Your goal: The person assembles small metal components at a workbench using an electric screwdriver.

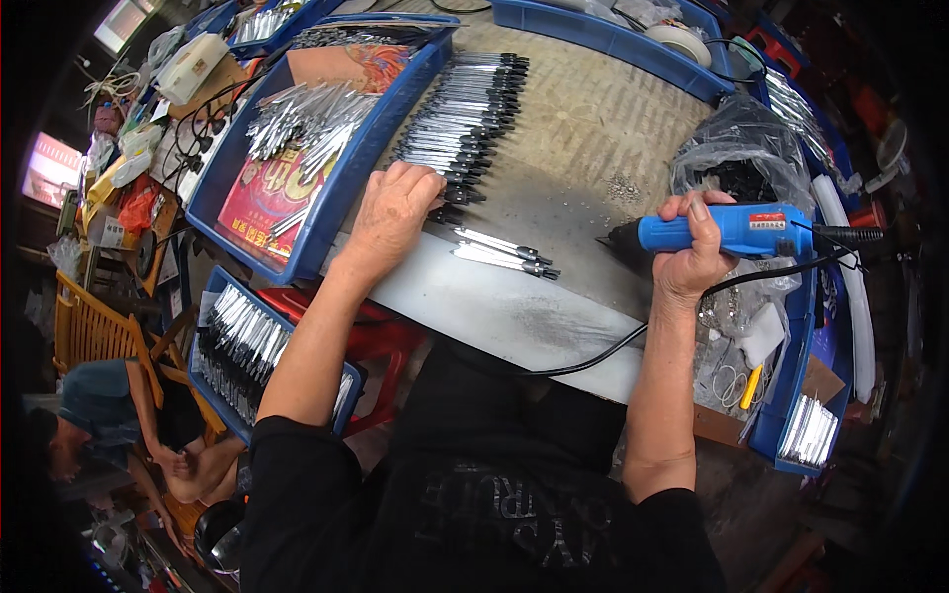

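Observation:
My right hand (690, 242) is wrapped round a blue electric screwdriver (766, 229), held level over the right of the table with its dark nose toward the left. A black cord trails from its back end. My left hand (397, 212) has its fingers bent down at the near end of a long row of slim silver rods with black ends (465, 114). The fingertips are beside the black ends; what they pinch is hidden. A few more silver rods (502, 247) lie on the table, just right of that hand.
On the left, a blue tray (381, 128) holds loose silver rods; a lower blue bin (203, 366) is full of them. Tiny metal parts (621, 188) lie near the screwdriver's nose. Plastic bags (736, 148) fill the right side. Another person (104, 405) sits at lower left.

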Demonstrator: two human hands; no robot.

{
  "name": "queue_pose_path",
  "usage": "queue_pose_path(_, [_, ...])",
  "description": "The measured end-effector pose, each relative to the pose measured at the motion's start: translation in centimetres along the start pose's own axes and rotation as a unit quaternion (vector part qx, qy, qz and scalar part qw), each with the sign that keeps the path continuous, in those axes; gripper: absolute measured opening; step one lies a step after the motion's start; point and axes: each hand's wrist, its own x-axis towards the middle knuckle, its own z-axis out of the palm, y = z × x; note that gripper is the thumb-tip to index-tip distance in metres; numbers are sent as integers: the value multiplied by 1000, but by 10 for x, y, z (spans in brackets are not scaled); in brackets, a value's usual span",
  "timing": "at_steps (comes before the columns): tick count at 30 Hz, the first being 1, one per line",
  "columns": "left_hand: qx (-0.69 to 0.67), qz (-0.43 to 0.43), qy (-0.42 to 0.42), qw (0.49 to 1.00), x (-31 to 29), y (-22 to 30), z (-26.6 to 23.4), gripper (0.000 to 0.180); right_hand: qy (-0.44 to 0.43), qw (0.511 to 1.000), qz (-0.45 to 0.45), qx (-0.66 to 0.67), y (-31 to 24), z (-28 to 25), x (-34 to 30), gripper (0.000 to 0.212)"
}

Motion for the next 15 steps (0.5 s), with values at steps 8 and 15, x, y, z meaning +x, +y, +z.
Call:
queue_pose_path(8, [-2,42,-83,996,34,69,25,11,13,1000,0,-12,-3,0,1,28])
queue_pose_path(15, [-29,23,-149,988,44,76,47,8,26,1000,-11,-12,-3,-1,3,29])
